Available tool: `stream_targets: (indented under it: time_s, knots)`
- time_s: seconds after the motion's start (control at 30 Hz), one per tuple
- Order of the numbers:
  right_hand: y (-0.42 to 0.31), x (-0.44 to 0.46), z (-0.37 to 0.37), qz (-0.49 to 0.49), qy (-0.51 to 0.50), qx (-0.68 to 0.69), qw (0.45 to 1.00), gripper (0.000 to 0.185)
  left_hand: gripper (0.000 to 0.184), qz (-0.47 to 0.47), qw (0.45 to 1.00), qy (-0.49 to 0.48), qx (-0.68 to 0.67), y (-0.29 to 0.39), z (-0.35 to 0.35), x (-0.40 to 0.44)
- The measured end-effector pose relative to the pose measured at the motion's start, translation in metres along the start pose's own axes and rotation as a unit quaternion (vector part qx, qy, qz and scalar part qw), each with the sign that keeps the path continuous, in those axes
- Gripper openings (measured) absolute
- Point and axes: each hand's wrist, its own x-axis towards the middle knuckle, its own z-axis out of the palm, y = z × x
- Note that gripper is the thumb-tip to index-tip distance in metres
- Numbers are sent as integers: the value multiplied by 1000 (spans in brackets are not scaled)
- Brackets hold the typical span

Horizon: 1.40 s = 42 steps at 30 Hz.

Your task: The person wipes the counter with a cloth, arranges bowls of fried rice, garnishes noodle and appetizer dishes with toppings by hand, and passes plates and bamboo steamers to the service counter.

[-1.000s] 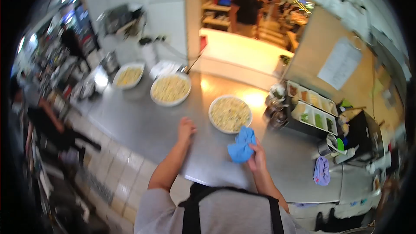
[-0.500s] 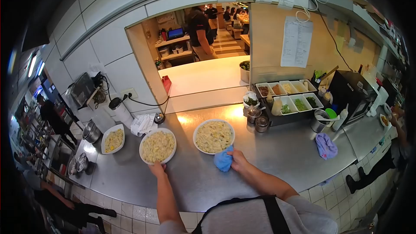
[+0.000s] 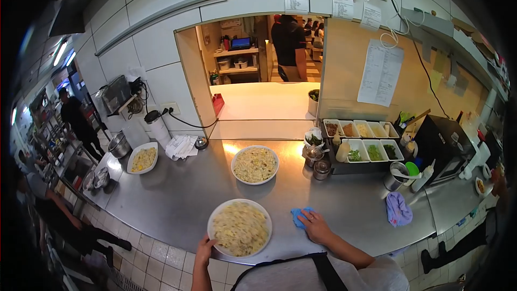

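My left hand (image 3: 204, 249) grips the left rim of a round white plate (image 3: 212, 227) heaped with fried rice (image 3: 240, 228), near the counter's front edge. The rice is slightly blurred. Under the fingers of my right hand (image 3: 318, 227) is a crumpled blue cloth (image 3: 301, 217), pressed on the steel counter to the right of that plate. A second round plate of fried rice (image 3: 254, 165) stands farther back, touched by neither hand. Off to the left sits a smaller white dish of fried rice (image 3: 143, 158).
Topping tubs (image 3: 371, 151) and jars (image 3: 321, 170) line the back right. A purple cloth (image 3: 398, 209) lies on the right of the steel counter (image 3: 172, 205). Papers (image 3: 181, 147) and a metal pot (image 3: 119, 145) are at left. People stand beyond the pass window (image 3: 264, 99) and on both sides.
My left hand has drawn its plate toward me and rightward. The other round plate sits slightly farther left; my right hand has left it, moving the blue cloth right and nearer onto the counter.
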Motion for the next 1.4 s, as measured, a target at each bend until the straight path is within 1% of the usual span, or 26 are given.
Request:
stream_targets:
  time_s: [0.03, 0.1, 0.13, 0.17, 0.2, 0.27, 0.3, 0.33, 0.4, 0.43, 0.5, 0.6, 0.63, 0.73, 0.83, 0.93, 0.97, 1.03, 1.07, 1.1, 1.13, 1.17, 1.2, 1.23, 1.3, 1.4]
  knots:
    - [7, 2, 2, 16, 8, 46, 999, 45, 47, 30, 999, -27, -20, -2, 13, 6]
    - [16, 14, 13, 53, 25, 137, 989, 42, 41, 96, 993, -20, 61, 10, 50, 8]
    - [22, 22, 26, 118, 11, 325, 938, 41, 38, 129, 986, -17, 102, 24, 71, 9]
    - [28, 34, 40, 179, -4, 499, 848, 41, 35, 126, 985, -44, 110, 30, 88, 15]
    - [30, 42, 47, 231, -19, 652, 722, 40, 32, 123, 983, -70, 118, 33, 103, 26]
    - [33, 67, 34, 262, -127, 689, 664, 39, 27, 149, 963, -163, 156, 26, 130, 64]
    - [34, 81, 27, 275, -180, 704, 630, 38, 26, 196, 947, -196, 163, 31, 146, 70]
    - [35, 95, 27, 235, -225, 666, 671, 38, 25, 241, 928, -228, 170, 38, 163, 74]
    - [37, 121, 33, 152, -310, 580, 738, 36, 24, 195, 904, -298, 235, 48, 191, 89]
    - [36, 129, 28, 163, -333, 565, 737, 37, 24, 171, 888, -333, 267, 51, 199, 91]
    - [34, 135, 18, 188, -379, 531, 734, 39, 24, 181, 909, -294, 233, 52, 205, 86]
    - [56, 101, 32, 228, -287, 626, 689, 38, 23, 166, 942, -211, 200, 59, 200, 67]
    - [54, 85, 11, 259, -252, 631, 687, 41, 23, 157, 953, -178, 190, 59, 196, 60]
    - [47, 27, -8, 346, -119, 718, 592, 45, 24, 175, 971, -102, 130, 28, 180, 67]
    - [16, -27, 1, 308, 48, 755, 576, 46, 26, 171, 979, 23, 105, 15, 177, 58]
    - [-27, -52, -11, 338, 166, 724, 579, 47, 28, 122, 985, 105, 66, 7, 194, 41]
    - [-31, -59, -10, 347, 171, 731, 562, 47, 30, 147, 983, 110, 29, 3, 202, 39]
    - [-27, -61, -6, 353, 184, 725, 562, 46, 33, 182, 976, 117, -36, -8, 217, 23]
    - [-29, -70, -3, 369, 186, 722, 555, 45, 35, 134, 985, 50, -95, -17, 219, 10]
    - [-27, -67, -11, 371, 190, 713, 564, 44, 37, 83, 984, -13, -157, -7, 222, -5]
    - [-19, -57, -19, 374, 193, 702, 574, 43, 36, 6, 988, -51, -148, 19, 224, -32]
    - [2, -52, -12, 378, 195, 712, 559, 40, 35, -75, 983, -88, -141, 38, 225, -52]
    - [25, -43, -2, 381, 197, 721, 545, 38, 34, -116, 971, -158, -135, 32, 219, -52]
    - [37, -24, -14, 421, 169, 708, 541, 36, 34, -151, 953, -227, -131, 28, 211, -47]
    - [76, -4, 5, 404, 131, 661, 618, 33, 37, -129, 967, -213, -49, 45, 204, -32]
    - [84, 25, -13, 424, 76, 692, 580, 34, 40, -90, 978, -188, -23, 46, 200, 13]
